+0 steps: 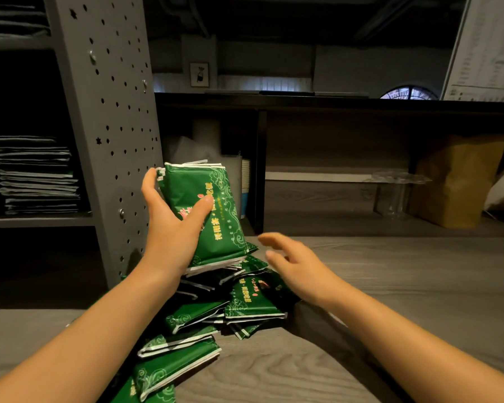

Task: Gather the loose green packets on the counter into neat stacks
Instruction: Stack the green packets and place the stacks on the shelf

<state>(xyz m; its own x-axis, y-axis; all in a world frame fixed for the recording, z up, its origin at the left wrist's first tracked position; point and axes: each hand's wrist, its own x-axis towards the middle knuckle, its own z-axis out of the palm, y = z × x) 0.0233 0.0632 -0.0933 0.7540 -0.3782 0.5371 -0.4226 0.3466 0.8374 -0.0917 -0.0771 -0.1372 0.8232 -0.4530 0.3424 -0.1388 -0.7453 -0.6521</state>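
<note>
On a grey wood-grain counter (390,286), beside a perforated grey metal shelf post (108,112), loose glossy green packets (245,303) lie heaped.
The left hand (172,225) grips an upright stack of green packets (204,205) at the heap's far end; the right hand (297,269), blurred, spreads relaxed and grasps nothing. Nearest packets are cut off by the frame's bottom edge.

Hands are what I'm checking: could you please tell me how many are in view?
2. The left hand grips a tilted bundle of green packets; the right hand hovers open by the loose packets on the counter. No other is visible.
</note>
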